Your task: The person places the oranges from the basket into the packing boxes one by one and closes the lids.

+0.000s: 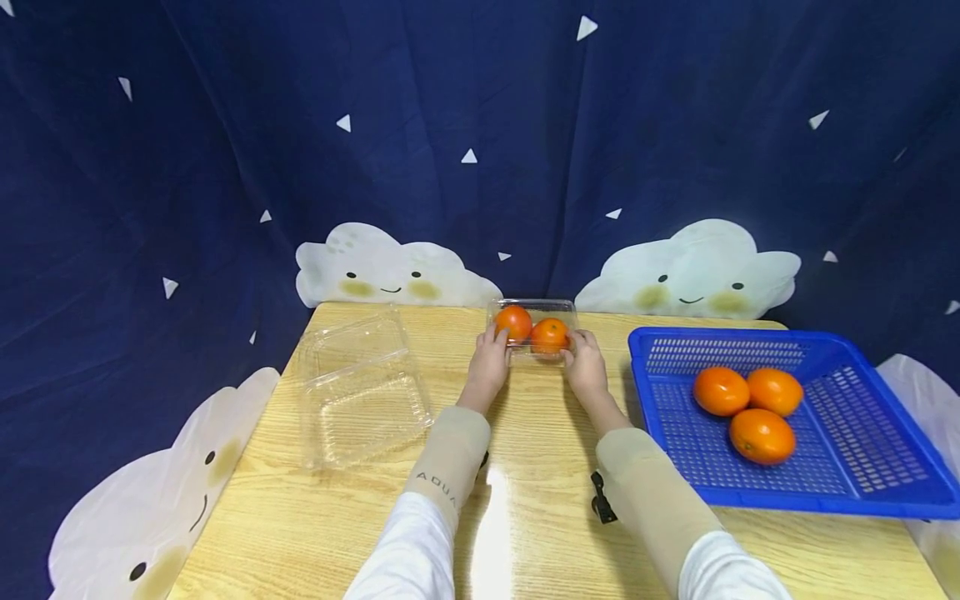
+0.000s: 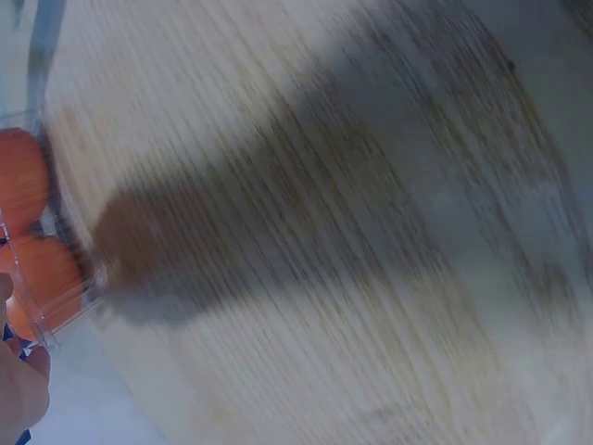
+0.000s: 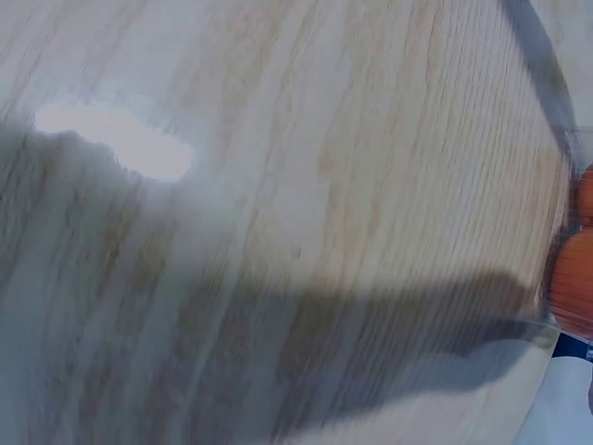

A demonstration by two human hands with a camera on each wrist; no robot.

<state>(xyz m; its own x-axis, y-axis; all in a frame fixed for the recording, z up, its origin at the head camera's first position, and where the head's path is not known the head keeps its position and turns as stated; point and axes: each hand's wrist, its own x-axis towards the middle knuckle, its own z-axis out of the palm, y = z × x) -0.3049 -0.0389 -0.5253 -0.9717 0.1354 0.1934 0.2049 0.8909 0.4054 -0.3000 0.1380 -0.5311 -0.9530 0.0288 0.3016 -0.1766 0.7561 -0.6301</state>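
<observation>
a clear plastic box (image 1: 557,307) is placed near the middle of the head view, slightly to the right, by the far edge of the wooden table (image 1: 540,450). inside it, two round orange fruits are seen: the left fruit (image 1: 513,322) and the right fruit (image 1: 551,335), close beside each other. the left side of the box is gripped by the left hand (image 1: 489,364), and the right side is gripped by the right hand (image 1: 587,367); on each, the thumb is set toward the near side and the fingers are bent around the wall. whether the box is lifted or rests on the wood cannot be told, and its lid cannot be made out clearly.

the box is judged to be light, thin and smooth; its walls may be bent if they are pressed hard. most of the weight is probably given by the fruits, by which rolling or bruising may be suffered if it is tilted. it is best held low at both short sides, with even, gentle pressure.

another clear box (image 1: 371,408) is laid at the left of the frame, and three more fruits (image 1: 762,436) are held in a blue basket (image 1: 750,335) at the right.
</observation>
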